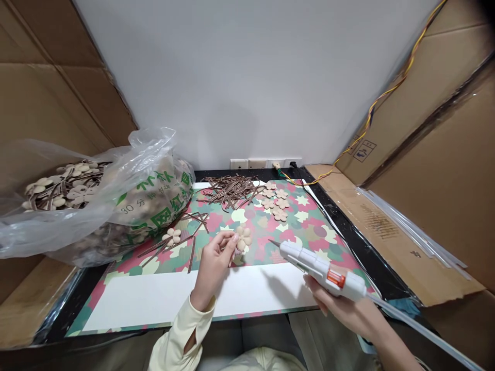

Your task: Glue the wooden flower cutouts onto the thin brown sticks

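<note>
Between the thumb and fingers of my left hand (218, 260) is a beige fabric flower (244, 237), held just above the patterned sheet. My right hand (340, 304) is wrapped round a white hot glue gun (315, 265) with an orange window. Its dark nozzle points left toward the flower, with a gap between them. A long clear glue stick (429, 332) sticks out of the gun's rear. Left of my left hand, another beige flower (171, 237) lies among several brown striped ribbon strips (192, 250).
A pile of brown ribbons (232, 190) lies at the back, with several flowers (280, 202) to its right. A plastic bag (154, 196) full of flowers stands left. Cardboard walls (436, 103) flank the table; a yellow cable (373, 111) runs to the wall sockets (257, 163).
</note>
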